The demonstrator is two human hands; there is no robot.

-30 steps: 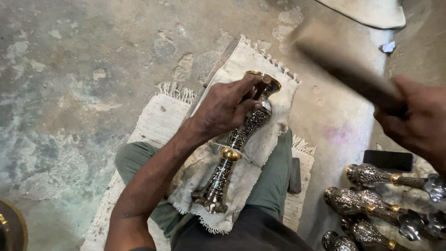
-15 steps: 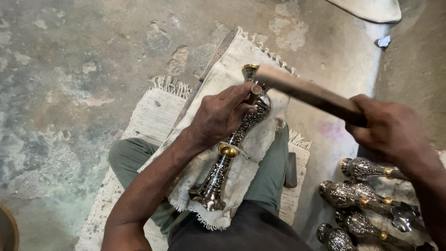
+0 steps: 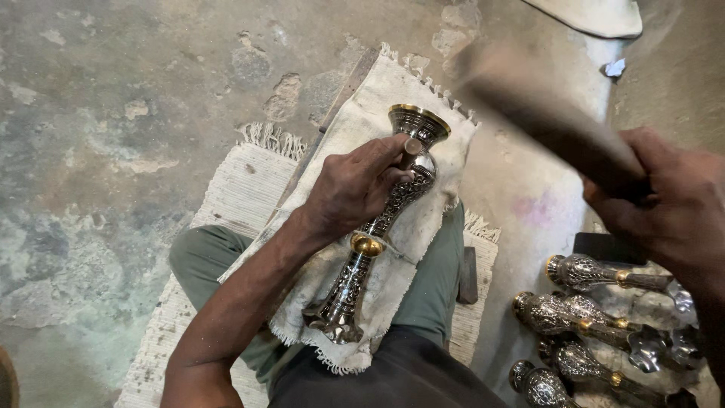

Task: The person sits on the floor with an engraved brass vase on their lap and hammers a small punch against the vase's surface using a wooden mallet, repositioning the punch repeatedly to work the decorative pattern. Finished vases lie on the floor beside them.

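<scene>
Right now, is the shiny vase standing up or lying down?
Lying down. The vase rests lengthwise on a white cloth over the lap, and the left hand grips its neck.

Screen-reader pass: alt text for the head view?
The left hand holds a small punch against an engraved metal vase lying on a white cloth over the lap. The right hand raises a blurred wooden mallet; similar vases lie alongside.

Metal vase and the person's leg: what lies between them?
In the head view, a dirty white fringed cloth lies between the metal vase and the green-trousered leg. The left hand grips the vase; the right hand holds a wooden mallet.
</scene>
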